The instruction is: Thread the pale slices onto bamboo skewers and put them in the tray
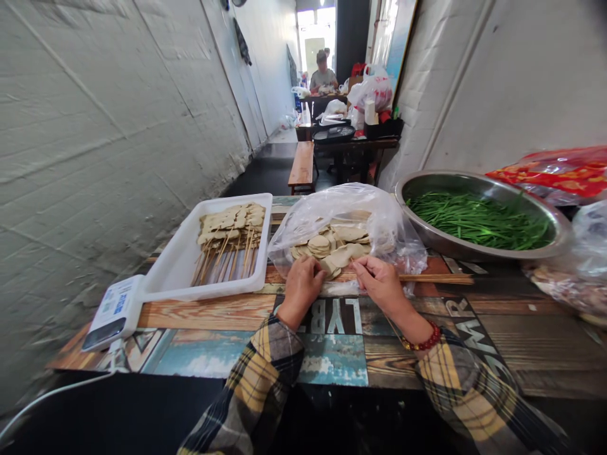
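Note:
My left hand (301,283) is closed, thumb and fingers pinching the edge of a flat beige slice (344,256) at the front of the plastic bag. My right hand (382,284) pinches a thin bamboo skewer (391,330), whose tail shows below the palm; its tip is at the slice, and I cannot tell how far it has gone in. More beige slices (320,243) lie piled in the open clear bag (332,205). Beside my right hand lies a bundle of bare skewers (441,278). To the left, a white tray (165,256) holds several skewered slices (232,221), sticks toward me.
A steel basin (484,251) of cut green stalks (478,221) stands at the right, near plastic bags (588,237). A white device (114,313) with a cable sits at the table's left edge. Beyond are a bench (302,164), a loaded table and a seated person (323,76).

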Action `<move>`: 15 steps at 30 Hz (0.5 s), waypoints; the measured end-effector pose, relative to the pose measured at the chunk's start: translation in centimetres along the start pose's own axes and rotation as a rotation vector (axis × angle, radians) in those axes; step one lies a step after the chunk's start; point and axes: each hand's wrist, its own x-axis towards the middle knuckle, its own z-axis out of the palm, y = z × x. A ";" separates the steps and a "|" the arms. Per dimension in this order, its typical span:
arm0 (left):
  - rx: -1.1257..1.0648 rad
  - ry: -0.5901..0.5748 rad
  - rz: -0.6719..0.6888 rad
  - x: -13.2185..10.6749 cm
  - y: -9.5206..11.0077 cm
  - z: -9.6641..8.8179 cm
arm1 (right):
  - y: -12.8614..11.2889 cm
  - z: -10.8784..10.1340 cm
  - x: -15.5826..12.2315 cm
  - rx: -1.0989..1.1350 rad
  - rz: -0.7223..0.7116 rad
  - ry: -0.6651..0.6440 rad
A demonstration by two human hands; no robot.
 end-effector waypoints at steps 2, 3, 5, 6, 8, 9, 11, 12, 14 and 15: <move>0.008 0.013 -0.029 -0.1 0.0 -0.1 | 0.0 0.0 0.0 -0.005 0.003 0.001; 0.015 0.019 -0.044 -0.1 0.1 -0.2 | 0.0 0.0 0.0 -0.007 0.005 0.005; 0.034 0.022 -0.044 -0.3 0.2 -0.4 | 0.0 0.0 0.0 -0.004 0.007 0.011; 0.043 0.023 -0.029 -0.4 0.3 -0.5 | 0.1 0.0 0.0 -0.001 0.011 0.014; 0.055 0.032 0.017 -0.5 0.5 -0.5 | 0.2 0.0 0.0 0.006 0.018 0.016; 0.057 0.037 0.039 -0.5 0.5 -0.5 | 0.3 0.0 0.0 0.008 0.019 0.015; 0.053 0.035 0.079 -0.4 0.6 -0.5 | 0.4 0.0 -0.1 0.011 0.016 0.013; 0.049 0.027 0.097 -0.4 0.6 -0.5 | 0.5 0.0 -0.1 0.012 0.013 0.011; 0.041 0.013 0.125 -0.4 0.6 -0.5 | 0.5 0.0 -0.1 0.006 0.012 0.007; 0.044 0.007 0.139 -0.3 0.7 -0.6 | 0.5 0.0 -0.1 -0.001 0.011 0.005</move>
